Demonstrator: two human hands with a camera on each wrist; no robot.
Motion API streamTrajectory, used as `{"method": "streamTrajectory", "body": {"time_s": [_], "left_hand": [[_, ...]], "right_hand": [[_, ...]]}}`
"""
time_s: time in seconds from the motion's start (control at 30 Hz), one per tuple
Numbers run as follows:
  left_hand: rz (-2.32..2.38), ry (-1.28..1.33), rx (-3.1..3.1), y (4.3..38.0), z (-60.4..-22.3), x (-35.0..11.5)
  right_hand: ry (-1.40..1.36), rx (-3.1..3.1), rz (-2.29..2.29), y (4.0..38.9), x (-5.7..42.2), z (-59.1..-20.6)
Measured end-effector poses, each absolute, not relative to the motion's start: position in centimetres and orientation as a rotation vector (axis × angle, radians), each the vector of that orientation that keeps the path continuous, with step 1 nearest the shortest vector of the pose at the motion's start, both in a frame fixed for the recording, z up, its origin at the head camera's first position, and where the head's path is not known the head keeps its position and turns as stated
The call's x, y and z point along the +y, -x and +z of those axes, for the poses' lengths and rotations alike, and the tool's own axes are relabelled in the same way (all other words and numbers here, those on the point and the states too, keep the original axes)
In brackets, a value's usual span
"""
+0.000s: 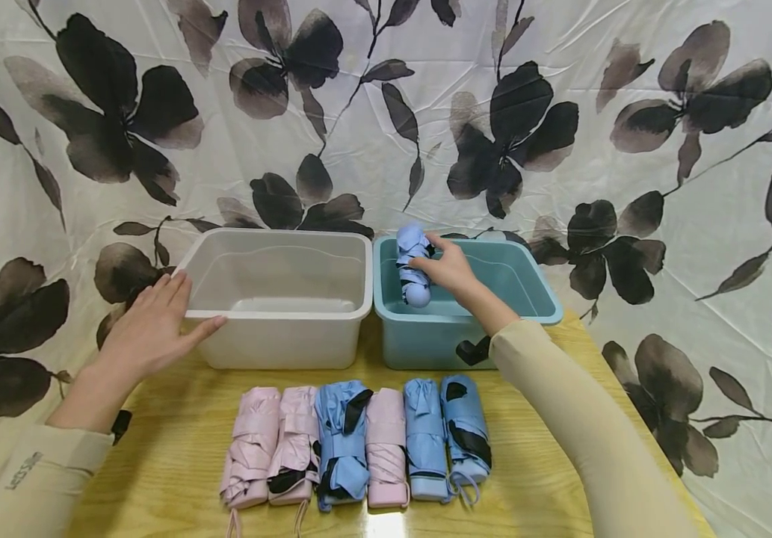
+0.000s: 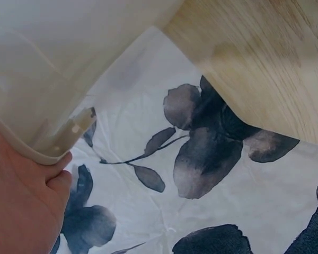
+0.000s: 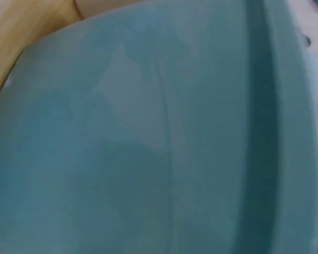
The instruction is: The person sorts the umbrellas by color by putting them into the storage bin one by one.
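Held umbrella [image 1: 409, 246], blue, over teal bin [image 1: 439, 344]

Clock taken from the head view's centre.

Nine o'clock: left hand [image 1: 153, 321], fingers straight, rests at the rim of the white bin [image 1: 285, 340]; I see nothing gripped.

Six o'clock, tabletop [image 1: 170, 448]: row of folded pink umbrellas [image 1: 386, 441] and blue umbrellas [image 1: 426, 430], three each.

Just toward three o'clock: held umbrella above the bin's near-left opening, pinched about mid-length by the right hand [image 1: 449, 265], thumb and fingers closed to its width.

Handling, I judge remotely: light, stiff core, soft slick fabric; best grasped mid-length.
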State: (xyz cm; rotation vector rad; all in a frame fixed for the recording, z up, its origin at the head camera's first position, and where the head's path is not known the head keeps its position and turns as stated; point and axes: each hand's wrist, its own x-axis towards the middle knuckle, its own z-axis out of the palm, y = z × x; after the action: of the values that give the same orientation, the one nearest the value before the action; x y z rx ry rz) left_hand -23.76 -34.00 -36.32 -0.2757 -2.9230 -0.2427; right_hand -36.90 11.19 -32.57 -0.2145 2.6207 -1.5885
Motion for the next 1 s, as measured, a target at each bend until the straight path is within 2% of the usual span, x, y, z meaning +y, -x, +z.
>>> {"method": "streamTrajectory", "body": {"time_s": [0.2, 0.5, 1.0], "left_hand": [[-0.235, 0.279, -2.928, 23.9, -36.2, -33.8], [-0.245, 0.261, -2.952, 23.9, -36.3, -33.8], [-0.242, 0.258, -2.961, 23.9, -36.1, -33.7]], "right_hand": [[0.209, 2.569, -1.525, 38.5, 9.9, -34.0], [0.343, 2.578, -1.402, 39.7, 9.4, -35.3], [0.325, 2.443, -1.252, 40.4, 9.7, -36.5]]}}
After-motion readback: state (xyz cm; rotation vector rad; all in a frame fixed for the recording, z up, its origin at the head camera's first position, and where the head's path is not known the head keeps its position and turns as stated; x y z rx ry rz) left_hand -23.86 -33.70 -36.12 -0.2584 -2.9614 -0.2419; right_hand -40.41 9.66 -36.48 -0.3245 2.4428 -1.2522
